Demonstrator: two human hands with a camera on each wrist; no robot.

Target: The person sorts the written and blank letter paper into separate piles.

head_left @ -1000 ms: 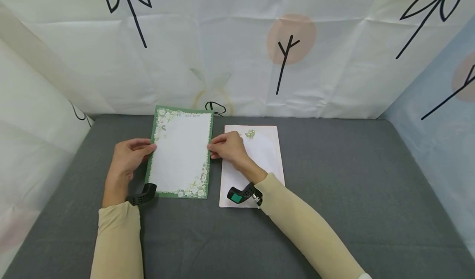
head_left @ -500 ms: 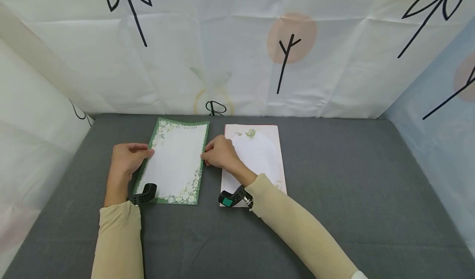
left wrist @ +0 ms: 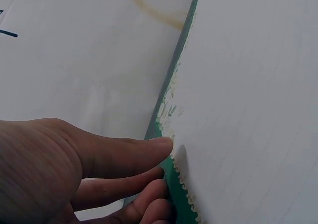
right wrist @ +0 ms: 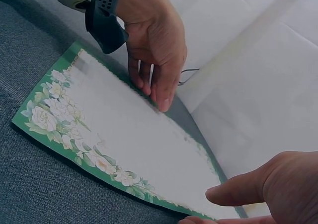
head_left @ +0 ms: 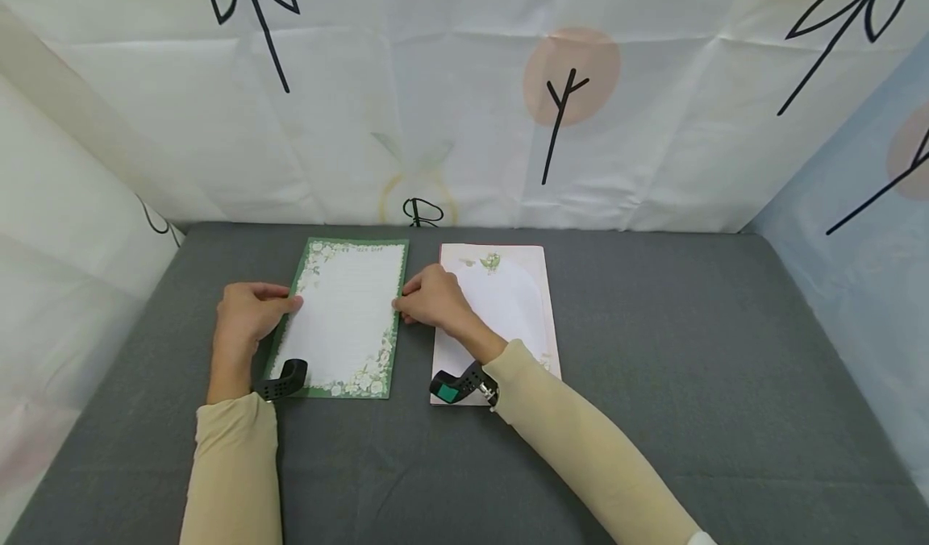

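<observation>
A green-bordered sheet of letter paper (head_left: 341,319) with white flowers in its corners is held between both hands at the left of the table. My left hand (head_left: 243,315) pinches its left edge; the left wrist view shows the thumb (left wrist: 134,154) on top and the fingers at the green border. On the opposite edge, my right hand (head_left: 435,299) pinches the paper, thumb (right wrist: 233,189) over the face. In the right wrist view the paper's flowered bottom edge (right wrist: 99,159) lies close over the grey cloth. Fingertips under the paper are partly hidden.
Right of the green paper lies a pale pink-edged paper stack (head_left: 518,303) with a small green leaf print, partly covered by the right forearm. A grey cloth (head_left: 653,351) covers the table. White printed curtains (head_left: 464,110) stand behind and at both sides.
Both hands have brought the green-bordered paper down and slightly toward me. Its top edge, bent half a second ago, now looks straighter. The pink-edged stack has stayed in place.
</observation>
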